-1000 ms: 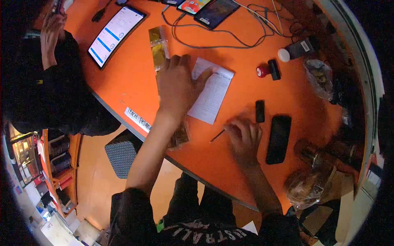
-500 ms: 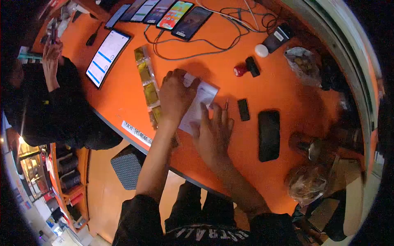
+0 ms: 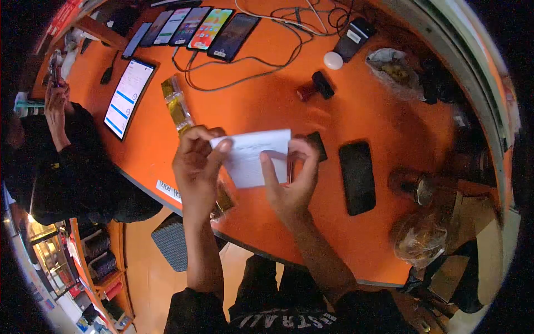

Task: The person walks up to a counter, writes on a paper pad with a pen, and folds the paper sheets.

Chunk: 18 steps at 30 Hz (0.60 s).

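Note:
A white sheet of paper (image 3: 250, 161) with faint writing is held up above the orange table, between both hands. My left hand (image 3: 197, 161) pinches its left edge, thumb on the near face. On the right side my right hand (image 3: 292, 181) grips it, thumb across the front and fingers behind. Beneath and beside my left hand lies a strip of gold-coloured packets (image 3: 177, 106) in clear plastic, partly covered by the hand and paper. Just past my right hand is a small black block (image 3: 318, 146), partly hidden.
A black phone (image 3: 357, 178) lies at the right. Several phones (image 3: 210, 29) with cables line the back, and a tablet (image 3: 129, 99) is at the left. A stamp (image 3: 322, 85), a white round object (image 3: 333, 60) and plastic bags (image 3: 420, 242) are around. Another person's hand (image 3: 57, 111) holds a device.
Both hands have lifted the paper from the table and tilted it up toward me. The camera view has shifted slightly.

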Each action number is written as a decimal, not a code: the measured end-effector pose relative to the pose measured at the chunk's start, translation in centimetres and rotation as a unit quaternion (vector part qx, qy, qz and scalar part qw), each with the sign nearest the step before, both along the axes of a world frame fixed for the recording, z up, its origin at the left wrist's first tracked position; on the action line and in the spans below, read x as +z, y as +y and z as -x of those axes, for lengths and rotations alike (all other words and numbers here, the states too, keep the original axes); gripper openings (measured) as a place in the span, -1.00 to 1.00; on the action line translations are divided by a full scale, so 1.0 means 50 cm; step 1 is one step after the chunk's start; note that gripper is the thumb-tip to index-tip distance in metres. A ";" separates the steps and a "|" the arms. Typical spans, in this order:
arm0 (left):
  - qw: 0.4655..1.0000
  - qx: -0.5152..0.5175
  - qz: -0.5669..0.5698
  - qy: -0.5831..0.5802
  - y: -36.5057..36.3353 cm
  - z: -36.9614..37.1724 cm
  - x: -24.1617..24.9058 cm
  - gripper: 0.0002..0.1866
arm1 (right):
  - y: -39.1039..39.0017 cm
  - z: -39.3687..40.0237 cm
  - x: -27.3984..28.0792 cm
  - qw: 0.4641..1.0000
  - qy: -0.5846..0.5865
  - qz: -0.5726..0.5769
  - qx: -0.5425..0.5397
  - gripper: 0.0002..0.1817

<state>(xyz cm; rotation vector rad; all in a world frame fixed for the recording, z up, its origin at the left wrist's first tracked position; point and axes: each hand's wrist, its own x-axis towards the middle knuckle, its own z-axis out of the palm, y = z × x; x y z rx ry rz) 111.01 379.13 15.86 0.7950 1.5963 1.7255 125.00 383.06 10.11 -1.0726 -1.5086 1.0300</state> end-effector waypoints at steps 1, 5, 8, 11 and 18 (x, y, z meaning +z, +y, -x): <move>0.999 0.031 -0.018 -0.032 -0.017 0.001 -0.006 -0.82 | -0.001 -0.006 0.015 0.997 0.036 0.066 0.021 -0.54; 0.991 -0.002 -0.009 -0.134 -0.078 0.006 -0.050 -0.71 | -0.022 -0.035 0.037 0.972 0.124 0.172 0.103 -0.77; 0.960 -0.111 0.154 -0.208 -0.130 0.024 -0.028 -0.48 | -0.028 -0.099 0.031 0.980 0.006 0.039 0.194 -0.71; 0.914 -0.209 0.262 -0.229 -0.150 0.006 -0.040 -0.21 | -0.039 -0.142 0.034 0.977 -0.033 0.015 0.209 -0.64; 0.844 -0.445 0.284 -0.095 -0.156 -0.026 -0.044 -0.57 | -0.065 -0.185 0.002 0.968 -0.045 -0.008 0.246 -0.47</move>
